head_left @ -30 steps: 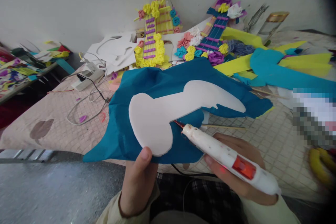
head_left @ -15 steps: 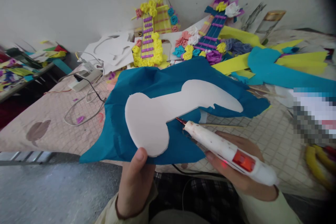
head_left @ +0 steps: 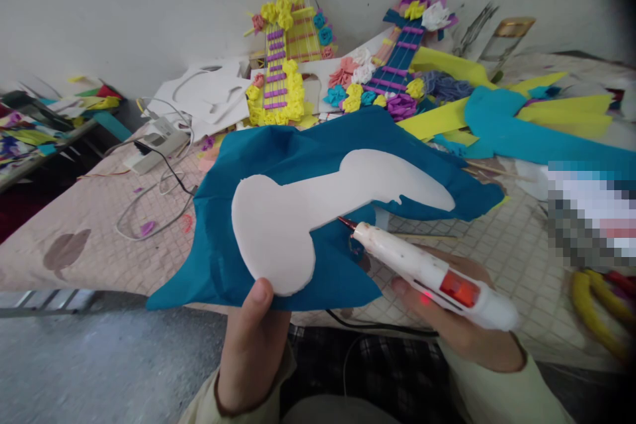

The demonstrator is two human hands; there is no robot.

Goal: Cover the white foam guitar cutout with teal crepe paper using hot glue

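A white guitar-shaped foam board cutout lies on a sheet of dark blue crepe paper. My left hand is closed on their near edge, its thumb on top of the board and its fingers hidden beneath. In my right hand is a white pen-shaped hot glue gun with a red part on its body. The dark tip of the gun points left, at the lower edge of the cutout's narrow neck. Whether it touches the board or the paper I cannot tell.
Behind the paper stand a yellow flower-trimmed paper guitar and a blue one. White board offcuts and a power strip with cables lie left. Yellow and turquoise paper strips spread right. A black cord runs along the front.
The glue gun's tip has moved slightly right along the neck's lower edge. The whole view has shifted a little. My left hand keeps its hold.
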